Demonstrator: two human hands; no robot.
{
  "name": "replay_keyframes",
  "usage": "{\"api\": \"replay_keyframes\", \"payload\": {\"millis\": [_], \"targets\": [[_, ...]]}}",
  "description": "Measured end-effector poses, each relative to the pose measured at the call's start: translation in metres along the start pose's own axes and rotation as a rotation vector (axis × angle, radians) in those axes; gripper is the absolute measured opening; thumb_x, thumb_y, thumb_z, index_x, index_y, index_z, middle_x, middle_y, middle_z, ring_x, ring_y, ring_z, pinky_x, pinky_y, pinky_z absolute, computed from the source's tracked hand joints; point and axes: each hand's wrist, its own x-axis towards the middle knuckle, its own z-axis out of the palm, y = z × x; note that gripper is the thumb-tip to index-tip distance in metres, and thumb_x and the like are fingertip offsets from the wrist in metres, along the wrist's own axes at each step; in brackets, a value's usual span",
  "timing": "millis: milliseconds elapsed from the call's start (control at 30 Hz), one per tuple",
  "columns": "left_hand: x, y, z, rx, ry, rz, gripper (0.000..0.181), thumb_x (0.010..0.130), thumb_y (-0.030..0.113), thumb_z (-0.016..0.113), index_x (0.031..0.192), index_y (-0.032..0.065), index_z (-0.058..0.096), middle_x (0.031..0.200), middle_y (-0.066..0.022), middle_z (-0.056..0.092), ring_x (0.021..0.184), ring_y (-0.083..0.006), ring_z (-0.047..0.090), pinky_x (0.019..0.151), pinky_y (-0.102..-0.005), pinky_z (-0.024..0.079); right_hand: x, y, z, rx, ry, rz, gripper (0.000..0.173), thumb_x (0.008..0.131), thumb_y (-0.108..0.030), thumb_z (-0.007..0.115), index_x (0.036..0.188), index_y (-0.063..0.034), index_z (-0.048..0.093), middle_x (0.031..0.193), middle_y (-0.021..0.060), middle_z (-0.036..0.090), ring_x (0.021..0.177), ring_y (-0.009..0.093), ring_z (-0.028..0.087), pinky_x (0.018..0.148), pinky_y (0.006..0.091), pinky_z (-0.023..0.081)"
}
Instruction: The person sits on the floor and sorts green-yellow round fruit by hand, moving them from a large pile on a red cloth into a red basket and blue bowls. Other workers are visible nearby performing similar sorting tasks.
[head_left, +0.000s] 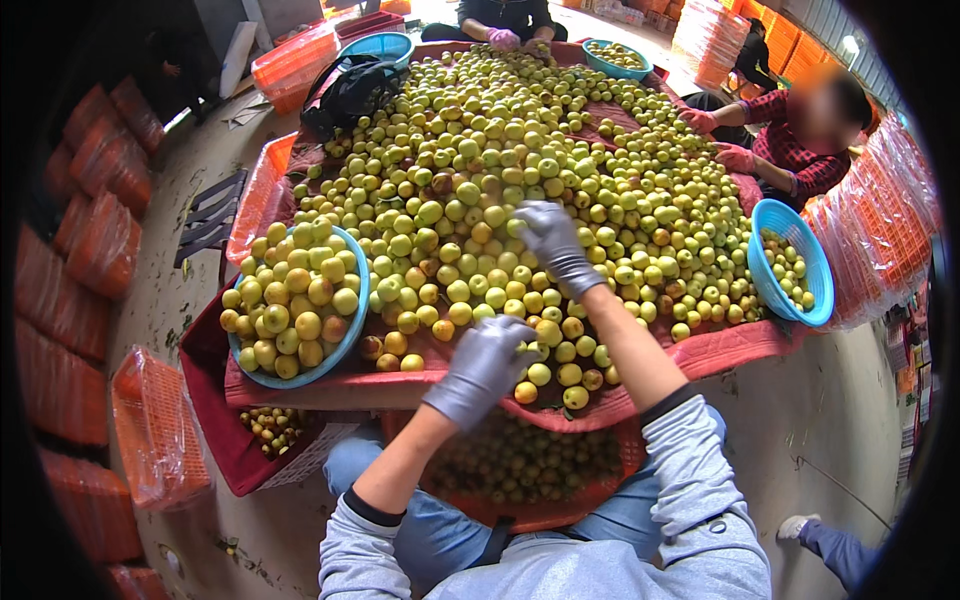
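Observation:
Green and yellowish jujube-like fruits (457, 292), some with brown patches, lie heaped over a table covered with a red quilted cloth (720, 356). My left hand (487, 364), in a grey glove, is above the near edge of the heap, fingers curled around or beside a green fruit; whether it grips it is unclear. Farther out and to the right, my right hand (553, 240), gloved alike, reaches into the heap, its fingertips at a green fruit. A blue plastic basket (364, 300) piled with fruit stands at the table's left corner. Below the edge, an orange crate (540, 517) with fruit is between my knees.
A blue basket (825, 292) partly filled with fruit tilts at the right edge. A co-worker in a checked shirt (806, 176) sits at right, another person (502, 15) at the far side. A black bag (352, 94) lies far left; wrapped orange crates (161, 435) stand on the floor.

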Motion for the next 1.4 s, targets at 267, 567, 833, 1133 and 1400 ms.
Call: {"api": "replay_keyframes", "payload": {"millis": [267,567,833,1133,1400], "targets": [[-0.003,-0.078,0.000,0.536,-0.005,-0.116,0.031,0.065,0.027,0.073,0.092,0.0166,0.063,0.096,-0.0091,0.055,0.090,-0.0275,0.055,0.071,-0.0403,0.045,0.003,-0.046,0.055,-0.335,-0.253,-0.213,0.004,0.069,-0.012,0.057,0.072,-0.0123,0.059,0.085,0.0036,0.056,0.091,0.023,0.053,0.071,0.0373,0.044],[0.008,-0.059,0.004,0.517,-0.042,-0.181,0.060,0.068,0.028,0.071,0.124,0.0193,0.051,0.130,-0.0199,0.046,0.116,-0.0335,0.046,0.091,-0.0449,0.038,-0.017,-0.005,0.010,-0.363,-0.161,-0.308,0.005,0.070,-0.013,0.056,0.075,-0.0114,0.057,0.077,0.0044,0.054,0.076,0.022,0.055,0.065,0.0357,0.043],[0.021,-0.046,0.040,0.567,-0.190,-0.156,0.070,0.077,0.050,0.062,0.136,0.0212,0.038,0.142,-0.0196,0.032,0.129,-0.0402,0.031,0.096,-0.0633,0.025,-0.044,0.042,-0.026,-0.446,-0.206,-0.040,0.003,0.074,-0.015,0.059,0.073,-0.0122,0.059,0.075,0.0028,0.056,0.073,0.022,0.056,0.065,0.0360,0.044],[0.030,-0.030,0.060,0.477,-0.196,0.018,0.073,0.074,0.052,0.062,0.136,0.0219,0.039,0.140,-0.0210,0.033,0.127,-0.0426,0.032,0.099,-0.0597,0.023,-0.053,0.043,-0.058,-0.382,-0.294,-0.045,0.022,0.072,-0.011,0.057,0.094,-0.0117,0.056,0.089,0.0050,0.055,0.082,0.023,0.055,0.071,0.0363,0.041],[0.026,-0.010,0.075,0.381,-0.238,0.236,0.046,0.072,0.032,0.067,0.113,0.0164,0.050,0.127,-0.0126,0.045,0.120,-0.0307,0.041,0.094,-0.0579,0.028,-0.051,0.056,-0.063,-0.324,-0.187,-0.033,0.029,0.066,-0.005,0.058,0.095,-0.0064,0.060,0.095,0.0094,0.061,0.082,0.024,0.058,0.073,0.0346,0.047]]}}
